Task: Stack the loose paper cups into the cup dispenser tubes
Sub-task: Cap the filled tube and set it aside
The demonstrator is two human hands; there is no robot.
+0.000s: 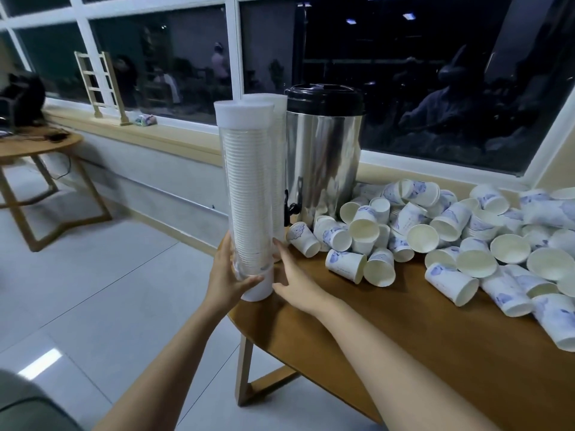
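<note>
Clear plastic forms the near dispenser tube (245, 181), which stands upright at the left edge of the wooden bench (373, 321), with a white cap on top and a white collar at its foot. The left grip (225, 272) is clamped on the tube's lower end: the fingers wrap round the far side and the thumb lies across the front, just above the collar. The right grip (295, 281) is spread apart, fingers nearly straight, and holds nothing. Its fingertips touch the tube's right side low down, and its thumb points toward the collar.

The near tube is packed almost to the cap with nested white cups. A second tube (280, 169) stands just behind it, also capped in white; its contents are hard to make out. Beside that is a steel urn (323, 157) with a black lid and a small black tap low on its front. To the right, the loose paper cups (435, 231) lie heaped across the bench, white with blue print, most on their sides, some nested in pairs.
</note>
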